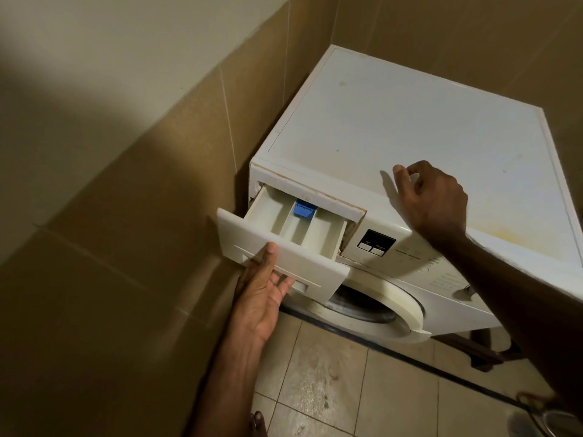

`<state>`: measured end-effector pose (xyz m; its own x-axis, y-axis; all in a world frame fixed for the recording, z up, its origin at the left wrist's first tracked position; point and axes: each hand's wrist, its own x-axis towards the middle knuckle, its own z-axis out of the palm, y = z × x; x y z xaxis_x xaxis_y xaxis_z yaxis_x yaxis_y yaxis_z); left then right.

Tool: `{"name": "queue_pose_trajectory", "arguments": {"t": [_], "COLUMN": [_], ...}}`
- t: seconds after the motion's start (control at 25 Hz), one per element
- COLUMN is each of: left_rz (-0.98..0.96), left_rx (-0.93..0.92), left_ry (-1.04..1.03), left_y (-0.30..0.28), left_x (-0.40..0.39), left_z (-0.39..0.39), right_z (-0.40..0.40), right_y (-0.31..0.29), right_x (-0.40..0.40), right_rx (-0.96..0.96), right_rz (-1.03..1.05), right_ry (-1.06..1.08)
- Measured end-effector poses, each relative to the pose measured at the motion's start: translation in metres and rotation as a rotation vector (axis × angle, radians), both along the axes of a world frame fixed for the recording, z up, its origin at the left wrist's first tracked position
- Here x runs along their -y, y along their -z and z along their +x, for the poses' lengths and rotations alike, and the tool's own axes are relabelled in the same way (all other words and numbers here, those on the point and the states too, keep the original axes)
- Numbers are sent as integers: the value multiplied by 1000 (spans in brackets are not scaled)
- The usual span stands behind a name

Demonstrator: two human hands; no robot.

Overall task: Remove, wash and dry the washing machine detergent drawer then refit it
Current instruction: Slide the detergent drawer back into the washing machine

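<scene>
Detergent drawer [293, 244]: off-white plastic, pulled well out of its slot at the upper left corner of the washing machine [410, 127] front, back end still inside. Three long compartments visible, open on top; middle one carries a blue insert [304, 209] at its rear. Flat front panel with a recessed grip along its lower edge. Yellowed grime along the slot's rim. Machine white, front-loading, round door below the drawer.
</scene>
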<state>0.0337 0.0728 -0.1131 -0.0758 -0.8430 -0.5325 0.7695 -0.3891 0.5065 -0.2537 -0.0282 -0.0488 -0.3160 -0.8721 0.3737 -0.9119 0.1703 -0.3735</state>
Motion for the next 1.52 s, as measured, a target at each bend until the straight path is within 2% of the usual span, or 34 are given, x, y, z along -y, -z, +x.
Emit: {"name": "queue_pose_trajectory", "arguments": {"t": [0.28, 0.52, 0.8, 1.0, 1.2, 1.36, 1.52], "left_rz": [-21, -12, -5, 40, -34, -28, -16], "left_rx": [-20, 81, 12, -140, 17, 21, 31], "left_ry": [19, 65, 32, -15, 63, 30, 11], "left_y": [-4, -3, 0, 3, -8, -7, -1], "left_x": [64, 99, 90, 87, 93, 85, 34], "left_z": [-32, -50, -45, -42, -51, -44, -22], "right_z": [1, 0, -1, -1, -1, -1, 0], "right_y": [-1, -2, -2, -3, -4, -3, -4], "right_x": [1, 2, 2, 2, 2, 3, 2], "right_rx": [29, 53, 52, 39, 34, 20, -3], "right_rz": [14, 15, 15, 14, 16, 17, 13], "right_ry": [15, 25, 21, 26, 30, 37, 23]}}
